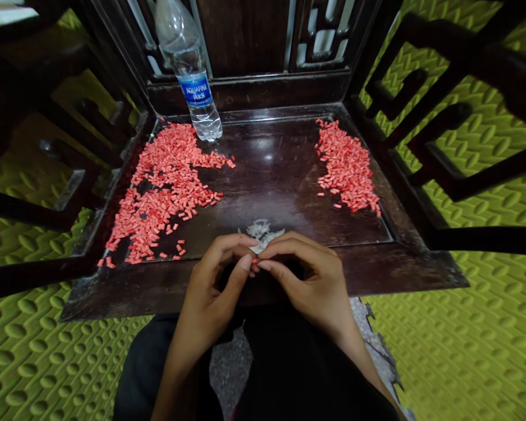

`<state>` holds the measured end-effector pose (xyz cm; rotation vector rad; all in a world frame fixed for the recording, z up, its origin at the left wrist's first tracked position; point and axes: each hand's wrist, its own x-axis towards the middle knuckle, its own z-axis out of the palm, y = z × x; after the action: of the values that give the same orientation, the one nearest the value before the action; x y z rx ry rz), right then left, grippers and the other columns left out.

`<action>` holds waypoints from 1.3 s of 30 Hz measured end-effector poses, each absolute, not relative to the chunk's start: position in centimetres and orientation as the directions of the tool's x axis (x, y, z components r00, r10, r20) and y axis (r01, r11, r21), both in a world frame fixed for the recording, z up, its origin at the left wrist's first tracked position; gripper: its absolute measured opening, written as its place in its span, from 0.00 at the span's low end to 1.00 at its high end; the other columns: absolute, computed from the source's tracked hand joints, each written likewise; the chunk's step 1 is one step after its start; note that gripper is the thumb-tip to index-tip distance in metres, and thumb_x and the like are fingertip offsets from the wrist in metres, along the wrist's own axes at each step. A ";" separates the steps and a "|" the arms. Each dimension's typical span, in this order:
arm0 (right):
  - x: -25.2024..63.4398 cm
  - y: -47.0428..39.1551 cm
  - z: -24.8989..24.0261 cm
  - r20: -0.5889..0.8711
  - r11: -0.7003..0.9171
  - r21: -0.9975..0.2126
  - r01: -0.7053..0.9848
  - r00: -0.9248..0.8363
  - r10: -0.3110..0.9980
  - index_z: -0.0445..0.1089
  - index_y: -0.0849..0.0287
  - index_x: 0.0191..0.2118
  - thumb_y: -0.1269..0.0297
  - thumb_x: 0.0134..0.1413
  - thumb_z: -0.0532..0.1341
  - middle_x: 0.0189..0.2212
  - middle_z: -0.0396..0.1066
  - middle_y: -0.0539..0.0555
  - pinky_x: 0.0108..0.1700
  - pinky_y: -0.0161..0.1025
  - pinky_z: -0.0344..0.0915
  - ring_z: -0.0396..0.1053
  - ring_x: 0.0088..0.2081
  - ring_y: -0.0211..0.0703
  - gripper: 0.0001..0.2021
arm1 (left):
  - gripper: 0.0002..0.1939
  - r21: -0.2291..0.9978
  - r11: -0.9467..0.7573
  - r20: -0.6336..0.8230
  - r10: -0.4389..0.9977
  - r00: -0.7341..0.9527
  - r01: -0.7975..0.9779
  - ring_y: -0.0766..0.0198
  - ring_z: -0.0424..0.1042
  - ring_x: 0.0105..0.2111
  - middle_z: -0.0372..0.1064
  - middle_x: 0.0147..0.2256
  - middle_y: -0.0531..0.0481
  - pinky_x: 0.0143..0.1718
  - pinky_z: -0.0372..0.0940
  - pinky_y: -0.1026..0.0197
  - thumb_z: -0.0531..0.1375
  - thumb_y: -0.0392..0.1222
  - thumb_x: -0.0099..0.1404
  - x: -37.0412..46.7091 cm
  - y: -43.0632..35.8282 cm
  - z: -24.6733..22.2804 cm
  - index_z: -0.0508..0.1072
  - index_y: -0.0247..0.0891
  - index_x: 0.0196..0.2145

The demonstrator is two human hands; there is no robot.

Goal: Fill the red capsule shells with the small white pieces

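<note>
My left hand point(221, 280) and my right hand point(313, 278) meet at the front edge of the dark wooden seat. Their fingertips are pinched together on a small red tube piece point(255, 261), mostly covered by the fingers. Just beyond the fingertips lies a little heap of whitish translucent slivers point(263, 230), partly hidden by my hands. A large spread of small red tube pieces point(170, 169) covers the left side of the seat. Another pile of red tube pieces point(346, 166) lies on the right.
A clear water bottle with a blue label point(196, 89) stands at the back left, against the left pile. Dark carved armrests point(460, 175) flank the wooden seat point(280, 169) under a tall backrest point(248, 35). Yellow-green textured mats point(438, 339) cover the floor.
</note>
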<state>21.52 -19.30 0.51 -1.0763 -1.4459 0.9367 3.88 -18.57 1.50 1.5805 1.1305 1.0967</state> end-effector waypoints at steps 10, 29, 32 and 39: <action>21.5 -19.4 0.6 0.329 0.331 -0.929 0.167 -0.042 0.944 0.79 0.56 0.39 0.76 0.67 0.67 0.36 0.80 0.49 0.44 0.37 0.72 0.78 0.39 0.38 0.08 | 0.08 0.963 -0.183 0.143 0.968 0.204 0.196 0.68 0.78 0.35 0.77 0.34 0.56 0.43 0.72 0.66 0.62 0.37 0.77 3.8 -18.7 1.4 0.76 0.46 0.50; 21.4 -19.3 0.5 0.340 0.350 -0.927 0.134 -0.094 0.936 0.77 0.57 0.37 0.77 0.67 0.66 0.34 0.78 0.49 0.42 0.37 0.71 0.76 0.37 0.38 0.08 | 0.08 0.963 -0.189 0.150 0.968 0.202 0.191 0.71 0.78 0.34 0.79 0.35 0.57 0.41 0.72 0.69 0.63 0.36 0.76 3.9 -18.7 1.3 0.77 0.46 0.50; 21.5 -19.3 0.4 0.336 0.347 -0.930 0.125 -0.098 0.937 0.77 0.57 0.37 0.77 0.67 0.66 0.33 0.78 0.49 0.42 0.37 0.71 0.76 0.37 0.38 0.08 | 0.09 0.967 -0.185 0.147 0.967 0.208 0.177 0.72 0.78 0.33 0.79 0.34 0.58 0.40 0.71 0.71 0.63 0.35 0.76 3.9 -18.6 1.2 0.77 0.47 0.50; 21.6 -19.3 0.3 0.360 0.371 -0.920 0.128 -0.103 0.927 0.78 0.58 0.37 0.79 0.67 0.66 0.33 0.78 0.49 0.42 0.36 0.71 0.76 0.37 0.37 0.09 | 0.09 0.971 -0.182 0.147 0.965 0.218 0.152 0.72 0.79 0.33 0.81 0.36 0.58 0.39 0.72 0.72 0.64 0.33 0.75 3.7 -18.6 1.1 0.77 0.46 0.49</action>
<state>21.59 -19.30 0.29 -0.9872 -1.5267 0.9063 3.74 -18.61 1.12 1.5496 1.0914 1.0853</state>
